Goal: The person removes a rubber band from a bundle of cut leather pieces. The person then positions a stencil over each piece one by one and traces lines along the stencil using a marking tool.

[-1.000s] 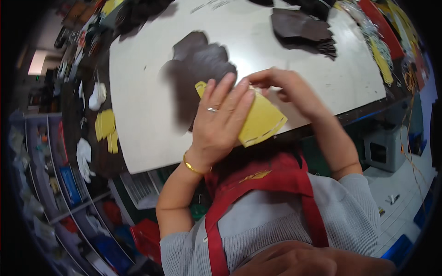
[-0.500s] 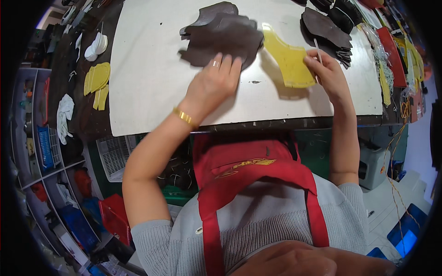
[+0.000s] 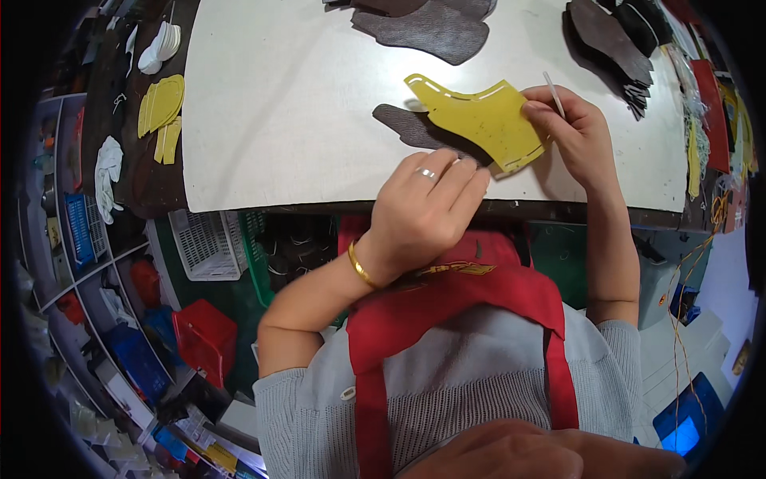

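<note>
My right hand [image 3: 576,137] grips a yellow pattern template [image 3: 488,120] by its right edge. A thin white marking pen [image 3: 554,92] sticks up between that hand's fingers. The template has slots along its edges and is tilted over a dark brown leather piece [image 3: 408,128], covering part of it. My left hand [image 3: 435,195], with a ring on it, has its fingers bent and closed on the near end of this leather piece, by the template's lower edge. The fingertips are partly hidden.
Further back on the white board [image 3: 271,120] lies a pile of brown leather pieces [image 3: 431,32]. Another leather stack [image 3: 610,44] stands at the far right. Yellow templates [image 3: 162,108] and a white glove [image 3: 108,172] lie at the left. A red box [image 3: 206,339] is below.
My left hand has come nearer and to the right, bringing one leather piece away from the pile. The right hand has turned the template and brought it over that piece.
</note>
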